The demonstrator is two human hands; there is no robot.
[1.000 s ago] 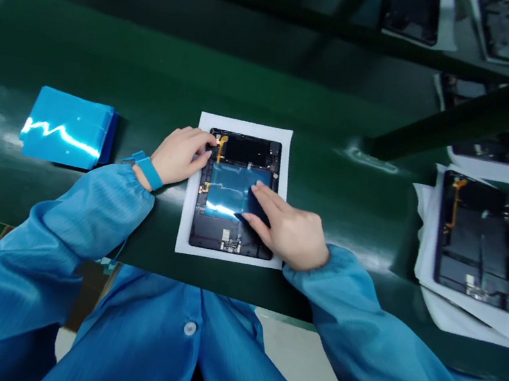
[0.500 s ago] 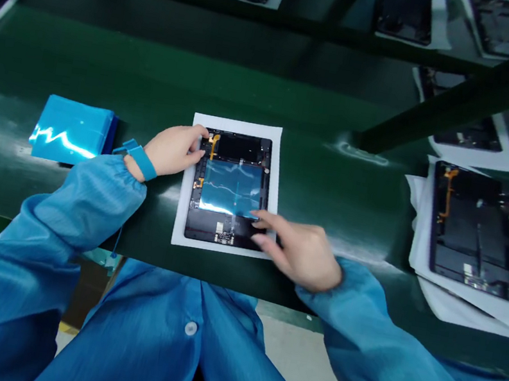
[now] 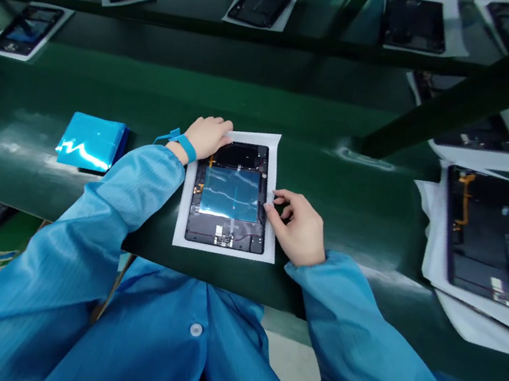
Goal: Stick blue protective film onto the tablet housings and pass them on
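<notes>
The bare right hand (image 3: 297, 229) has its thumb and forefinger nearly together at the right edge of a flat black tablet shell (image 3: 200, 225); from where I stand I can't tell whether they pinch it, the paper under it, or nothing. The bare left hand (image 3: 207, 137), a blue strap (image 3: 188, 147) round its wrist, curls over the shell's upper left corner, its fingertips partly hidden, so how firmly it grips I can't tell either.

The shell lies flat in front of the person, open side up, on a white rectangular sheet (image 3: 183, 217). Over its middle sits a glossy, creased rectangle of blue film (image 3: 232, 193). Both arms wear loose blue sleeves (image 3: 360, 319).

Left of the shell, well apart on the dark green tabletop (image 3: 327, 164), is a shiny stack of blue film sheets (image 3: 90, 137). To the right, another black shell with an orange ribbon cable (image 3: 491, 236) rests on layered white paper (image 3: 462, 316). A slanted dark green post (image 3: 443, 111) rises behind, and more shells on white sheets (image 3: 261, 3) line the back.
</notes>
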